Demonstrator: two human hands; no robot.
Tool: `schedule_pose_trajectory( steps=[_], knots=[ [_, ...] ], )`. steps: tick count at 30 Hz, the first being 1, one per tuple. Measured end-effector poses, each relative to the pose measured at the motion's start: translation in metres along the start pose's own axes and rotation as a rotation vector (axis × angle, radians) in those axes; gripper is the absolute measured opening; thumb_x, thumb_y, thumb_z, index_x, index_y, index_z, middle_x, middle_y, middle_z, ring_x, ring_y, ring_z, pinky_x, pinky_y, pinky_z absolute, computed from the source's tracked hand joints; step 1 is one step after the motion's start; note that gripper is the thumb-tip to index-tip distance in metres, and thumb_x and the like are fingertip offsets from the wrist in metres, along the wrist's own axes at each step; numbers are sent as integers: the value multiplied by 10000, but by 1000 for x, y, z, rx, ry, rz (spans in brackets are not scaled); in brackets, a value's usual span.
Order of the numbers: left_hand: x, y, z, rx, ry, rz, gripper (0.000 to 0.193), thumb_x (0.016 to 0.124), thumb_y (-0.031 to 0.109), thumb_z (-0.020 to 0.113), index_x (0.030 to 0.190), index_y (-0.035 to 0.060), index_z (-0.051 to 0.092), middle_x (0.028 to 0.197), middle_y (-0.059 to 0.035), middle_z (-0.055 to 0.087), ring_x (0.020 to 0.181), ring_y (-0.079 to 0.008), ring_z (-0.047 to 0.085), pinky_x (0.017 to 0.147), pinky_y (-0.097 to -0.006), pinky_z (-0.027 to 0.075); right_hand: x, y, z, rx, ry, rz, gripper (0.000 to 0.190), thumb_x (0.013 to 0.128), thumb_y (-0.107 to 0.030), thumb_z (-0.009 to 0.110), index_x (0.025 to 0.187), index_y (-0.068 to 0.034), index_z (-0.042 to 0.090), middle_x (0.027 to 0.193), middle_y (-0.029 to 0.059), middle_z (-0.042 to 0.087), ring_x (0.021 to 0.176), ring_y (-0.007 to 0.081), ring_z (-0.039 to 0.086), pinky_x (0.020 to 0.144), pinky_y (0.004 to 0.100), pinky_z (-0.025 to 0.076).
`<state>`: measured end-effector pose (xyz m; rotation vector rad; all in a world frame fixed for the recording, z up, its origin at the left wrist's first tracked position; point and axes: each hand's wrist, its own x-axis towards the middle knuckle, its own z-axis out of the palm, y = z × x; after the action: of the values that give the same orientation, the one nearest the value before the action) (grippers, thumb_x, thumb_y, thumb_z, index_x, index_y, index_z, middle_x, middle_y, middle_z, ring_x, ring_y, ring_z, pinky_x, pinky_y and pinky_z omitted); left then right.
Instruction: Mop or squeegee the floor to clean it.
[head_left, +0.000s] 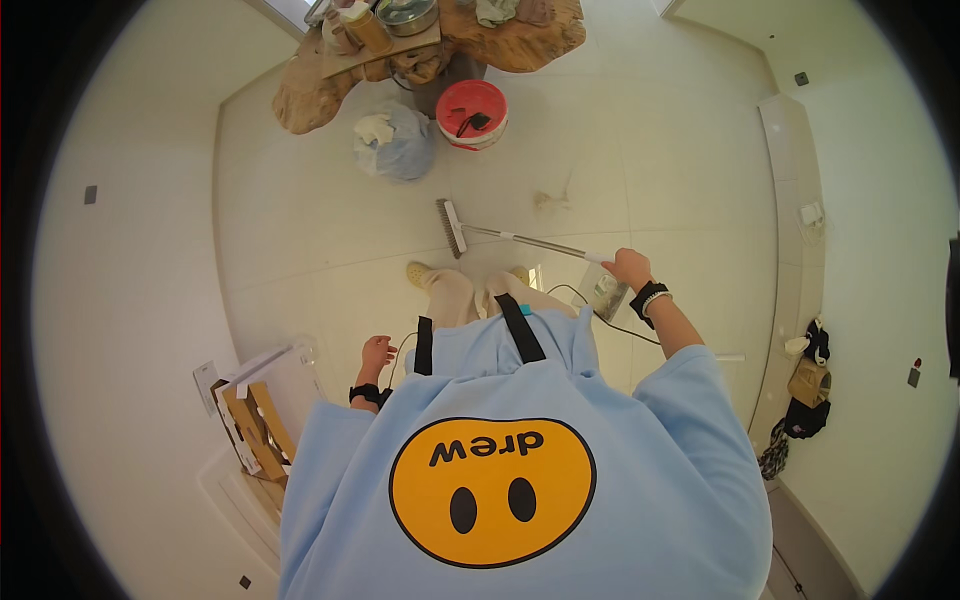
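My right hand (630, 268) grips the upper end of a long metal-handled floor brush (551, 245). Its grey-bristled brush head (451, 229) rests on the tiled floor, just ahead of my feet. A small pile of dust (551, 201) lies on the tiles beyond the handle. My left hand (377, 351) hangs at my side with loosely curled fingers and holds nothing. Below my right hand, a clear plastic container (602, 292) sits on the floor, partly hidden by my hand; its contents are hard to make out.
A dark cable (626, 330) runs over the floor at my right. Ahead are a tied plastic bag (397, 146), a red-lidded bucket (472, 112) and a live-edge wooden table (517, 41). Cardboard boxes (259, 420) stand at the left, bags (810, 382) along the right wall.
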<state>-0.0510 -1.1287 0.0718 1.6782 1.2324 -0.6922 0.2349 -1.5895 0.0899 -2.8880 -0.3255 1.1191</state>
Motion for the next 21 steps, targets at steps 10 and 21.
schedule_pose_trajectory(
  steps=[10, 21],
  knots=[
    [-27, -6, 20, 203, -34, -56, 258, 750, 200, 408, 913, 30, 514, 682, -85, 566, 542, -158, 537, 466, -271, 434, -39, 125, -1, 174, -117, 408, 424, 654, -442, 525, 601, -23, 553, 559, 82, 551, 500, 194, 533, 486, 307, 425],
    [19, 43, 16, 289, -107, 190, 253, 736, 196, 437, 894, 15, 516, 703, -107, 570, 549, -162, 533, 466, -265, 432, -78, 126, -40, 396, 43, 424, 388, 661, -357, 542, 537, 11, 535, 428, 72, 465, 335, 152, 428, 352, 267, 350]
  ],
)
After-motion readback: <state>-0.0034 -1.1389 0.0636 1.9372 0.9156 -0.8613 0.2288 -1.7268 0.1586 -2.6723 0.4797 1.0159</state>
